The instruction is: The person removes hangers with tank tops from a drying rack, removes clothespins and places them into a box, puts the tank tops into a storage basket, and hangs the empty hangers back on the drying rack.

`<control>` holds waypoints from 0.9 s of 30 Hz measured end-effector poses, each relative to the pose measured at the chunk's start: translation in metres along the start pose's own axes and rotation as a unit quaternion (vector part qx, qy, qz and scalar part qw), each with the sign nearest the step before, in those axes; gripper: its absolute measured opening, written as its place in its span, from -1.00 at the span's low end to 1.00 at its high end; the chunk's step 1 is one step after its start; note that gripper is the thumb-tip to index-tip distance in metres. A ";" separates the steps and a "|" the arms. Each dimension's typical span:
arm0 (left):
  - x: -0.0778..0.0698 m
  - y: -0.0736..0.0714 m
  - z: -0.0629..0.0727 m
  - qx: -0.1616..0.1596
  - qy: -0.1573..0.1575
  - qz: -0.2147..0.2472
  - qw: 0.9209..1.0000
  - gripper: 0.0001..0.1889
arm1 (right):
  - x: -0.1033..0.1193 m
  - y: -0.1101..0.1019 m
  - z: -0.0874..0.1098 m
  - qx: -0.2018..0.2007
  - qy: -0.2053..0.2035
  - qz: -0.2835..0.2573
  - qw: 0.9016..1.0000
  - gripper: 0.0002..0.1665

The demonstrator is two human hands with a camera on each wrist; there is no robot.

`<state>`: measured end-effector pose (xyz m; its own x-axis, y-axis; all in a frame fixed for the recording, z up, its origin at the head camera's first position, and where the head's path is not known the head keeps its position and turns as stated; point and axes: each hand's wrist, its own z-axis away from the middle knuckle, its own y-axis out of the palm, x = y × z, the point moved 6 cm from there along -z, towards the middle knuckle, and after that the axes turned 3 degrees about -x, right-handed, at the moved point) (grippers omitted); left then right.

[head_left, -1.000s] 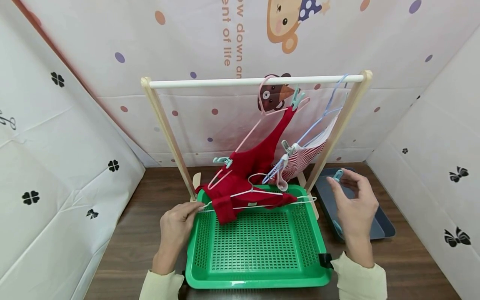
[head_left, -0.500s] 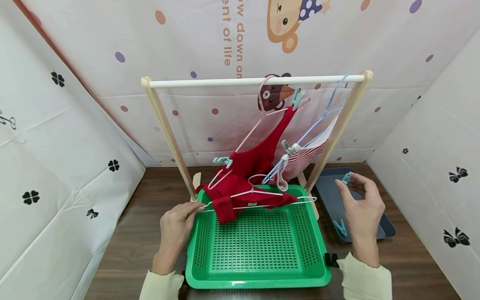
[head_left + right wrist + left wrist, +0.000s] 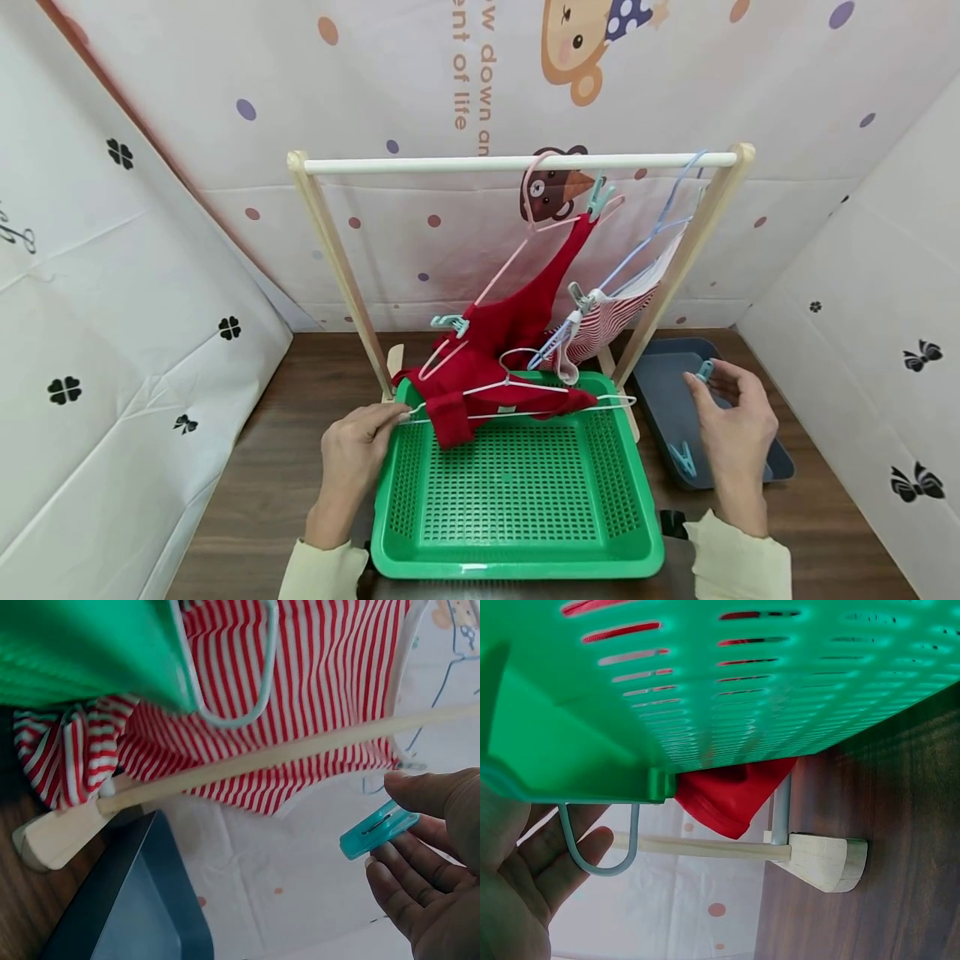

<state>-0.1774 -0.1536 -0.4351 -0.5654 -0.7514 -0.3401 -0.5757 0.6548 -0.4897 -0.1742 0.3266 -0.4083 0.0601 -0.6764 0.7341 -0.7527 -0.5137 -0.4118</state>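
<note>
My left hand grips the left end of a white clothes hanger; in the left wrist view the hanger's looped end lies across its fingers. The hanger runs through a red garment lying over the back of a green basket. Raised over a blue-grey tray, my right hand pinches a light-blue clothespin between thumb and fingers, also plain in the right wrist view. Another clothespin lies in the tray.
A wooden rack with a white rail stands behind the basket. From it hang a pink hanger with a red garment clipped on, and a blue hanger with a red-and-white striped garment. Patterned cloth walls surround the table.
My right hand has moved right and slightly down with the clothespin, bringing the clothespin in the tray into fuller view. My left hand stays at the hanger's end. The head view has shifted slightly.
</note>
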 end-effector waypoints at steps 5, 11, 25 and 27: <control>0.001 0.001 0.000 -0.001 0.001 0.003 1.000 -0.80 | -0.011 0.002 -0.001 0.014 0.004 0.026 1.000 -0.49; 0.001 0.000 0.001 -0.004 0.004 0.000 1.000 -0.80 | -0.027 0.006 -0.001 0.039 0.020 0.053 0.998 -0.49; 0.002 0.000 0.002 -0.003 -0.001 0.004 1.000 -0.79 | -0.065 0.021 0.006 0.128 0.085 0.107 0.982 -0.47; 0.002 0.000 0.001 -0.003 0.000 0.005 1.000 -0.79 | -0.070 0.022 0.007 0.134 0.089 0.113 0.981 -0.47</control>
<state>-0.1778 -0.1548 -0.4369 -0.5704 -0.7451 -0.3456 -0.5734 0.6625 -0.4819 -0.1906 0.3591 -0.4725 -0.2217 -0.6977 0.6812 -0.5331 -0.4982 -0.6838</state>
